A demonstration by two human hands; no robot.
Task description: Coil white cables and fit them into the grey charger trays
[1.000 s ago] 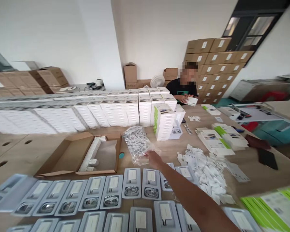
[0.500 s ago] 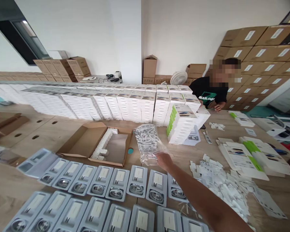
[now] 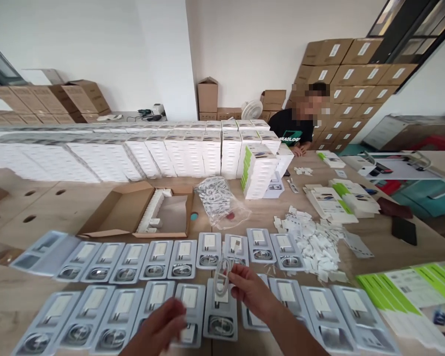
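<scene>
Back from the bag, right hand pinches a coiled cable hanging lengthwise downward.

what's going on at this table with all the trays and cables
A person's right hand holds a coiled white cable above two rows of grey plastic trays, most already fitted with a cable. The left hand hovers low over the near row. A clear bag of cables lies behind; another person sits opposite.
</scene>
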